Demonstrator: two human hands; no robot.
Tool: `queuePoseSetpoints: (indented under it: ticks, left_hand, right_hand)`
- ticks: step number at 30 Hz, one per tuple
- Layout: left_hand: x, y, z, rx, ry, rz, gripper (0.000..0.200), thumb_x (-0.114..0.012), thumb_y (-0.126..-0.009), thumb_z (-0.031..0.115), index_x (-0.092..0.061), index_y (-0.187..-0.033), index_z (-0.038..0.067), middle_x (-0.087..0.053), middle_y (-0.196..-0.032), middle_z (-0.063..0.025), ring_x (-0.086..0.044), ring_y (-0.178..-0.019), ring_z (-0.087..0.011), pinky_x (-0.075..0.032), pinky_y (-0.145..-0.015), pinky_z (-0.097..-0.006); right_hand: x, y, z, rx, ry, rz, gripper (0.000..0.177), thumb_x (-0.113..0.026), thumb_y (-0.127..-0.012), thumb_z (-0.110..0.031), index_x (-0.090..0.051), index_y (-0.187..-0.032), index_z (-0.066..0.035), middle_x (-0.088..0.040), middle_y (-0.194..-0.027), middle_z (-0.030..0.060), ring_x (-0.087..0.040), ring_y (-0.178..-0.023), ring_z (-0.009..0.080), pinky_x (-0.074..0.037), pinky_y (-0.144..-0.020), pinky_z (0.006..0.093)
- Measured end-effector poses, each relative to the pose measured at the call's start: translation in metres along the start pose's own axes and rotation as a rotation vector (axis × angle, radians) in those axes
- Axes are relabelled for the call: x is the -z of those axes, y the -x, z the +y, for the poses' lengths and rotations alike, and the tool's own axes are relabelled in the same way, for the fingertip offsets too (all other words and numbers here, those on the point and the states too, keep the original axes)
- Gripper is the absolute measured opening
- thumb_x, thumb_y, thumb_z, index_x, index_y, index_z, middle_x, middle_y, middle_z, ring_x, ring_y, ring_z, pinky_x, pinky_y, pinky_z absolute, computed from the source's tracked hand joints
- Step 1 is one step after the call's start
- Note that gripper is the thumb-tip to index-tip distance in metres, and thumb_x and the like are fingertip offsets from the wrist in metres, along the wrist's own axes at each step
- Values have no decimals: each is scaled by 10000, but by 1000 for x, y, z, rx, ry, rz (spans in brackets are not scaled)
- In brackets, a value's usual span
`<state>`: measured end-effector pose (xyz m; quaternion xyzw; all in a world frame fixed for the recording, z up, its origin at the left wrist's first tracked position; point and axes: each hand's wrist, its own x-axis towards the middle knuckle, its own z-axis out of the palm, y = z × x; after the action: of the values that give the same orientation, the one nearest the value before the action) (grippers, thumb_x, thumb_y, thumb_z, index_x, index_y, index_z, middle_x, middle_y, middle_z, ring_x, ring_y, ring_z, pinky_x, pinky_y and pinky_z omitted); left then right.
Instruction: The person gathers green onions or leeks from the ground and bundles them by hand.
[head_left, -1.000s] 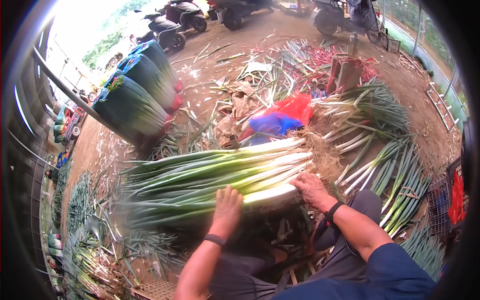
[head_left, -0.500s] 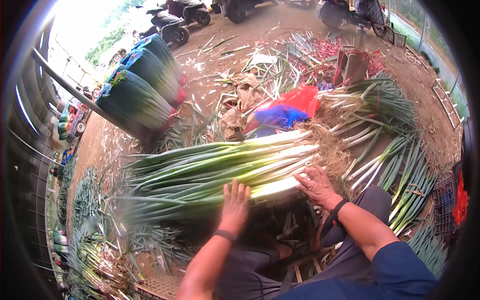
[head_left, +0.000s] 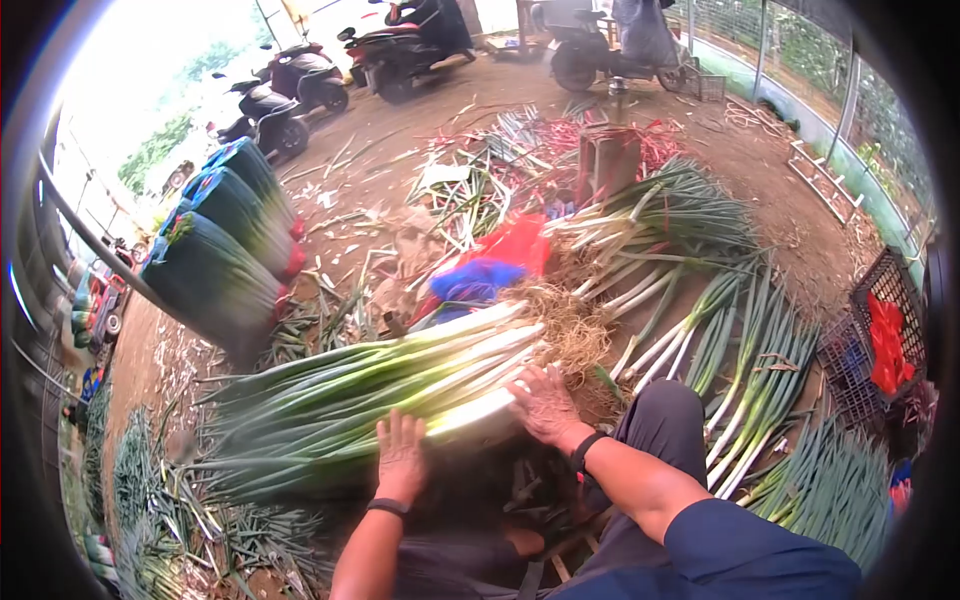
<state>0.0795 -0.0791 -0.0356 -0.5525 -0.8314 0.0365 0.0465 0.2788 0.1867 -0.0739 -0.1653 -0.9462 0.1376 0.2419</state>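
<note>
Two bare hands (head_left: pixel 542 404) — palms down, fingers spread.

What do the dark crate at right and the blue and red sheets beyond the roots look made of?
Dark crate: probably rigid, dull plastic, from its regular open lattice.
Blue sheet and red sheet: likely thin, slightly glossy plastic film, from the loose crumpled folds; blur leaves fabric possible.

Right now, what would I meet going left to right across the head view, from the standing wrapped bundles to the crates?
Wrapped bundles, left hand, right hand, bent knee, black crates.
</note>
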Motion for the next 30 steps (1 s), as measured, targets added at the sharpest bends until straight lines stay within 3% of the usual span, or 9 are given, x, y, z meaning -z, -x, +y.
queuePoseSetpoints:
  ticks: [6,7,8,12,23,25,26,28,30]
  left_hand:
    - [15,-15,9,-17,-48,83,538,-552,-917,156,-468,-1441,62,-423,-1475,-212,-239,-1527,-446,-157,-1233,-662]
    - [44,-25,17,115,39,-269,515,-557,-886,89,-501,-1397,67,-442,-1437,-200,-281,-1499,-434,-190,-1225,-662]
    - [13,-8,7,23,19,23,508,-550,-861,44,-518,-1368,66,-461,-1411,-187,-315,-1473,-421,-216,-1227,-647]
    - [-4,-2,8,35,-48,137,560,-482,-940,95,-443,-1498,67,-442,-1507,-188,-285,-1527,-399,-154,-1267,-597]
    - [8,2,15,97,41,44,691,-590,-849,67,-442,-1522,121,-409,-1569,-136,-222,-1564,-366,-131,-1256,-626]
    - [16,-4,14,120,29,-17,609,-578,-853,47,-505,-1452,124,-484,-1477,-149,-334,-1489,-386,-205,-1233,-615]
    - [23,-3,16,91,4,77,550,-576,-845,31,-552,-1388,119,-525,-1417,-149,-390,-1428,-402,-246,-1211,-617]
    - [27,-3,17,73,117,137,505,-580,-844,27,-570,-1343,105,-527,-1405,-162,-378,-1438,-412,-235,-1222,-613]
    - [18,-1,13,68,123,103,625,-726,-832,304,-518,-1383,95,-477,-1466,-168,-315,-1491,-410,-173,-1251,-619]
  right_hand:
    - [-39,10,23,19,48,-24,522,-643,-939,-312,-527,-1430,-178,-463,-1419,143,-368,-1435,352,-255,-1193,588]
    - [-46,12,31,79,14,80,544,-643,-926,-290,-519,-1442,-176,-468,-1420,152,-373,-1422,365,-272,-1181,589]
    - [-33,10,23,78,-6,9,516,-644,-928,-284,-542,-1422,-175,-476,-1410,162,-388,-1401,371,-281,-1175,583]
    - [-7,-13,0,-125,-53,-37,506,-667,-926,-330,-589,-1402,-177,-488,-1431,161,-415,-1391,375,-230,-1221,556]
    - [-27,-34,-24,-77,36,-134,512,-548,-1006,-400,-554,-1486,-219,-359,-1630,154,-295,-1530,328,-189,-1220,617]
    - [-22,-40,-26,-12,125,-203,464,-542,-992,-335,-609,-1422,-172,-482,-1545,157,-338,-1505,320,-217,-1206,624]
    - [-29,-43,-20,-9,97,-218,473,-574,-965,-326,-619,-1404,-155,-532,-1487,176,-372,-1481,333,-230,-1208,610]
    - [-26,-60,3,-152,-422,-287,589,-636,-946,-438,-577,-1437,-118,-523,-1475,220,-445,-1413,398,-326,-1203,497]
    - [21,-78,22,-295,-556,-207,580,-624,-1004,-444,-544,-1460,-95,-537,-1451,228,-487,-1380,381,-349,-1188,482]
